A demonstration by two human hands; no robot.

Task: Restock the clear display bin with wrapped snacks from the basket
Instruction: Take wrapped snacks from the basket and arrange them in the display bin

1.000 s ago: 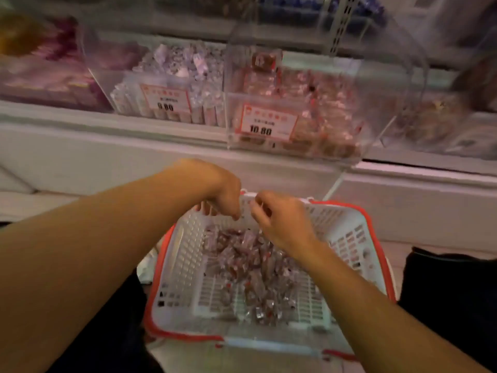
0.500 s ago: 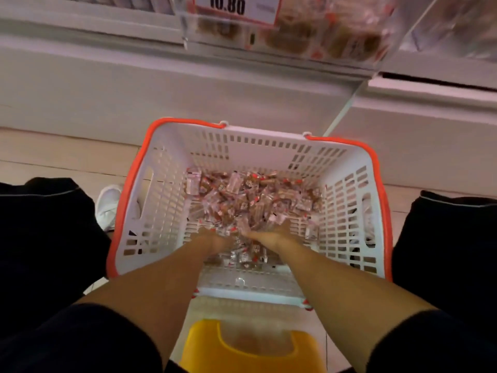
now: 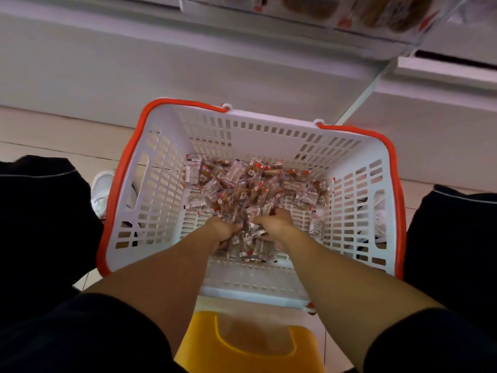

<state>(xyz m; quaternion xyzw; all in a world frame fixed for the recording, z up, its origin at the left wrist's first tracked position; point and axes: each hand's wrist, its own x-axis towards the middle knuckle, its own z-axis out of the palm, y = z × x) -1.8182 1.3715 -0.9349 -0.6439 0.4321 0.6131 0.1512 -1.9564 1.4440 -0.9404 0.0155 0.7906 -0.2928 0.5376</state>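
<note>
Both hands (image 3: 223, 228) (image 3: 274, 224) grip wrapped snacks (image 3: 242, 189); wrapper txt unreadable.

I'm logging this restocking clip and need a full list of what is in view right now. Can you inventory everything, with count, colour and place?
basket: one, white slatted walls with an orange rim, on the floor between the knees.
wrapped snacks: many, too many to count, clear wrappers with brown and red, heaped on the basket's bottom.
display bin: one, clear, holding brown snacks, at the top edge above the white cabinet.
cabinet: white, behind the basket.
stool: one, yellow, bottom centre.
shoe: one plainly seen, white, left of the basket.
floor: pale tiles.
trouser legs: two, dark, either side of the basket.
left hand: gathering snacks in the pile.
right hand: gathering snacks beside it.
</note>
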